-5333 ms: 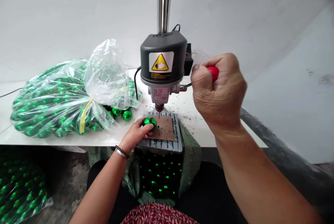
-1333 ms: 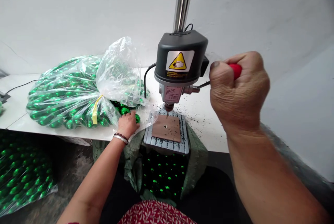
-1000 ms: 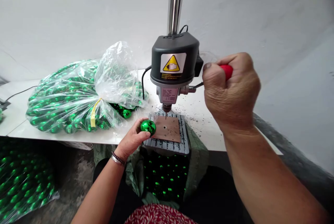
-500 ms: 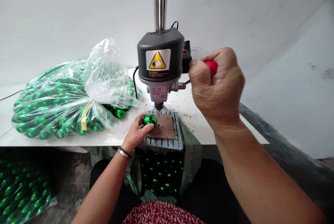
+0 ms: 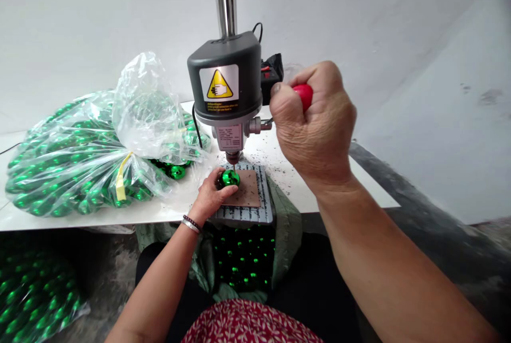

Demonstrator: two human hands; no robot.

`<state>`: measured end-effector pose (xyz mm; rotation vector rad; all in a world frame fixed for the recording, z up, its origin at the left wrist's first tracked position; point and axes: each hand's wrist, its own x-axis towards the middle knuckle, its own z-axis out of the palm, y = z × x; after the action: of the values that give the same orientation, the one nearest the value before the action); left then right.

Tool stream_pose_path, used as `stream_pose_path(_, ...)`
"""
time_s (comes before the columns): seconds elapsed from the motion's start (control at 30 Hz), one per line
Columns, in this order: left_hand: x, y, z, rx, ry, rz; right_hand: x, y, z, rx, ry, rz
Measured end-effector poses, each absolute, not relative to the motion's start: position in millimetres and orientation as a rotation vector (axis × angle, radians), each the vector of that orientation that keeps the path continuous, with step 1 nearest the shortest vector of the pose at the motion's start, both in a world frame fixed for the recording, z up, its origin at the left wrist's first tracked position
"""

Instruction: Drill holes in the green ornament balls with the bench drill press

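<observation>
A shiny green bauble (image 5: pixel 230 178) sits under the bit of a small drill press (image 5: pixel 225 76), on a brown board (image 5: pixel 249 188) lying on the grey slotted base (image 5: pixel 264 199). Thumb and fingers of my left hand (image 5: pixel 211 193) grip the bauble from its left side. The drill bit (image 5: pixel 234 168) comes down to the bauble's top; whether it has gone in I cannot tell. My right hand (image 5: pixel 315 124) is wrapped round the red knob (image 5: pixel 305 97) of the press's feed lever, right of the motor housing.
On the white table (image 5: pixel 375 194), a tied clear bag (image 5: pixel 80 156) of green baubles lies to the left. A green sack (image 5: pixel 289 226) with baubles hangs open below the base. Another bag (image 5: pixel 35 290) of baubles is on the floor at lower left. Dark shavings are scattered about.
The bauble has moved right across the board to under the drill bit, with my left hand still on it. My right hand stays on the knob. The whole view has shifted slightly.
</observation>
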<state>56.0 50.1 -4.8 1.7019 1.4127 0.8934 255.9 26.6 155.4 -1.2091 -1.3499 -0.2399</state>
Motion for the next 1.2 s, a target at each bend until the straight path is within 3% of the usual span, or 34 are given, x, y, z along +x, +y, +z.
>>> stream_pose_path(0.4, 73, 42, 6, 1.979, 1.642, 0.672, 254, 19, 155, -1.226, -1.346, -0.206)
stream_pose_path(1.2, 75, 39, -7, 2.009, 1.655, 0.700, 247, 5, 130, -1.195, -1.262, -0.305)
